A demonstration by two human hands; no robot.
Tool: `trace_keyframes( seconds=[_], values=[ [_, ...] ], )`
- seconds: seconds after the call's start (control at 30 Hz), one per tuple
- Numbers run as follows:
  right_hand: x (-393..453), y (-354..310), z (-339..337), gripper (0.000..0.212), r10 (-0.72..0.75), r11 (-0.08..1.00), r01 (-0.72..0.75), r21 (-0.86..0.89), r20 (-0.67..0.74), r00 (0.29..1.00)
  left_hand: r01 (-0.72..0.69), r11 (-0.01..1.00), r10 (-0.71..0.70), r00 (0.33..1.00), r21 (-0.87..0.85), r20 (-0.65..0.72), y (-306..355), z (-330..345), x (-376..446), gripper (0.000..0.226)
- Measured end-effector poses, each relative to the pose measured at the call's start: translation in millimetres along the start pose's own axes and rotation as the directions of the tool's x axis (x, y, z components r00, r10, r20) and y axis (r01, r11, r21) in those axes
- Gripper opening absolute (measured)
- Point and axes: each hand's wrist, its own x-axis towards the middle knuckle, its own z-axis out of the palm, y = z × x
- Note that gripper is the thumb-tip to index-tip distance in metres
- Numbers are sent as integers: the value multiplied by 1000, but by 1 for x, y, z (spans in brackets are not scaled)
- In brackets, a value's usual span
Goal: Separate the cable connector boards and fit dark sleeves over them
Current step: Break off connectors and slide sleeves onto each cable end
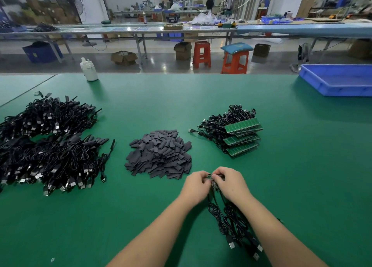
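My left hand (196, 186) and my right hand (229, 183) meet just in front of the sleeve pile, both pinching a small strip of green connector boards (209, 177). Their black cables (231, 222) trail back between my forearms, ending in USB plugs. A heap of dark flat sleeves (161, 156) lies just beyond my hands. To the right of it sits a stack of green board panels with cables attached (239, 133). On the left lie two big heaps of black cables with sleeved ends (46, 141).
The green table mat (302, 176) stretches to the far edge. A white bottle (89, 69) stands at the back left and a blue tray (340, 79) at the back right. Beyond are benches, stools, boxes and people.
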Motion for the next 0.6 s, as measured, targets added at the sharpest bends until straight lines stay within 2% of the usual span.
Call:
trace_keyframes(
  seconds=[0.23,0.37,0.6],
  values=[
    [-2,-3,-1,12,-39,996,39,-84,-2,999,-45,987,52,998,153,-39,3,1,-5,16],
    [-4,-3,-2,20,-87,985,86,-150,0,996,-34,985,47,996,168,-76,4,4,-6,18],
    [-4,-2,-3,23,-87,973,78,-216,-33,996,17,983,8,991,181,-137,10,11,-8,18]
  ],
)
